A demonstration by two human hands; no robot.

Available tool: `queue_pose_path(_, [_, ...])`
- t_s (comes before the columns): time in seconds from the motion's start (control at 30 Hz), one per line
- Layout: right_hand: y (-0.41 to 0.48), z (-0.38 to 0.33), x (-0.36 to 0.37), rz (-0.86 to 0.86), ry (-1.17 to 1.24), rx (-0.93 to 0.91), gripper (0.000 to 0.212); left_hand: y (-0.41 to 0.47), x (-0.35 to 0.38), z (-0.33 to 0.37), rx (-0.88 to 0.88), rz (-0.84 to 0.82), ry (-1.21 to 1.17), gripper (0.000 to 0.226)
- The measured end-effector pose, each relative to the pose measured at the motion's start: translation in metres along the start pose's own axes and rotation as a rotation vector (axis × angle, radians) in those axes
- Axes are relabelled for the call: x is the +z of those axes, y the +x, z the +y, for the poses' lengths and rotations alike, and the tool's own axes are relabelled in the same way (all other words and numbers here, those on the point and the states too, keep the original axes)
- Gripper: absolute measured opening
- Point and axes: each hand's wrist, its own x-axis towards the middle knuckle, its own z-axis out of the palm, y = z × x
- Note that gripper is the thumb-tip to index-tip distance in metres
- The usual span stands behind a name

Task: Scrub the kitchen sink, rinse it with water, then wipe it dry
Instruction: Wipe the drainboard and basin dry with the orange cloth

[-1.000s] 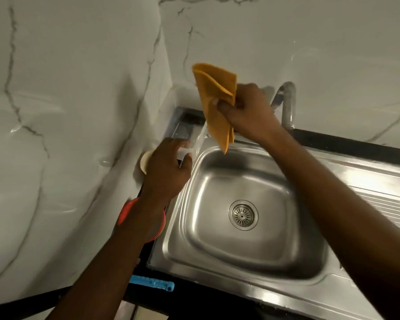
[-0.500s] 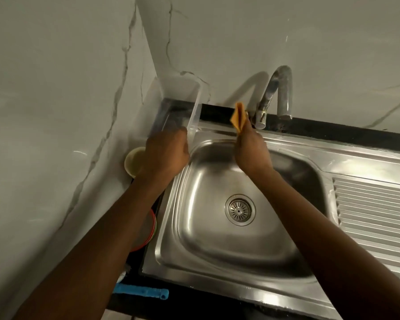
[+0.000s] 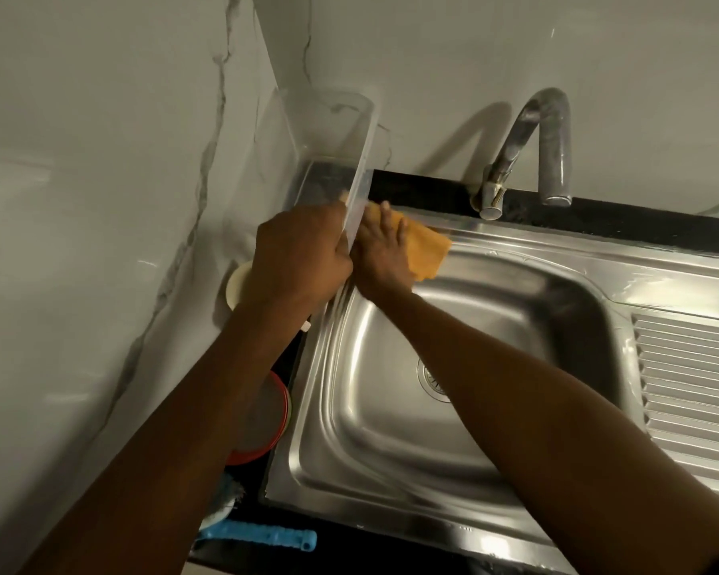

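The left hand (image 3: 299, 255) is gripping the clear container (image 3: 333, 130) by its rim, tipping it aside. The right hand (image 3: 385, 251), fingers spread flat, is pressing the orange cloth (image 3: 426, 253) onto the sink (image 3: 557, 251)'s far-left rim. Firm, overlapping strokes would probably suit this corner best.

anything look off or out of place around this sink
The clear container is tipped up at the sink's back left corner, gripped by the left hand, while the right hand presses the orange cloth on the rim beside it. No spill shows.
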Motion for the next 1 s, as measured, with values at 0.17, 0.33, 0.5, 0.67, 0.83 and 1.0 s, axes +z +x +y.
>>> queue_pose_path(0.17, [-0.054,-0.008,0.024,-0.085,0.283,-0.197,0.049,0.002,-0.001,0.003,0.007,-0.057,0.070,0.036])
queue_pose_path(0.33, [-0.113,0.005,0.014,-0.214,0.508,-0.334,0.051,-0.002,0.008,-0.001,0.026,-0.014,0.093,0.022])
queue_pose_path(0.5, [-0.168,0.008,-0.020,-0.373,0.815,-0.057,0.041,-0.008,0.015,-0.001,0.013,-0.048,0.035,0.023])
queue_pose_path(0.67, [-0.160,0.036,-0.057,-0.226,1.033,0.327,0.022,-0.011,0.024,0.003,-0.037,-0.050,0.089,0.017])
queue_pose_path(0.83, [-0.094,0.049,-0.092,-0.067,0.842,0.286,0.055,-0.010,0.028,0.004,-0.071,-0.052,0.122,0.022])
queue_pose_path(1.0, [-0.028,0.041,-0.101,0.063,0.299,0.084,0.100,-0.015,0.042,-0.005,0.029,0.031,-0.037,0.078])
